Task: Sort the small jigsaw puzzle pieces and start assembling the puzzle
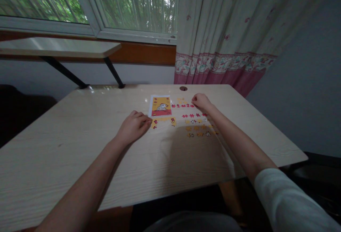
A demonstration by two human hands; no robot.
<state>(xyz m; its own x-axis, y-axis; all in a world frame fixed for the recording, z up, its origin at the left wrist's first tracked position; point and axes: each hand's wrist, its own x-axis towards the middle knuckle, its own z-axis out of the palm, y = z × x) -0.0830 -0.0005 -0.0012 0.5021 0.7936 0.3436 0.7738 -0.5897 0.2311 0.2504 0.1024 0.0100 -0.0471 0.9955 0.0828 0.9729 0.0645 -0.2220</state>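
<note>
My left hand (135, 126) rests on the table with its fingers curled together, the fingertips at the left edge of a partly joined yellow jigsaw strip (163, 119). Just above that strip lies a reference picture (161, 105) of a white animal on yellow and red. My right hand (201, 100) is over the far right, its fingers pinched at the end of a row of red puzzle pieces (183, 106); whether a piece sits between them is too small to see. Below it, more red pieces (191, 115) and rows of yellow pieces (196, 128) lie loose, some partly behind my right forearm.
The pale wooden table (80, 147) carries a round cable hole (183, 88) near its back edge. A raised shelf (61, 47) on dark struts stands at the back left. Behind are a window (133, 5) and a flowered curtain (226, 29).
</note>
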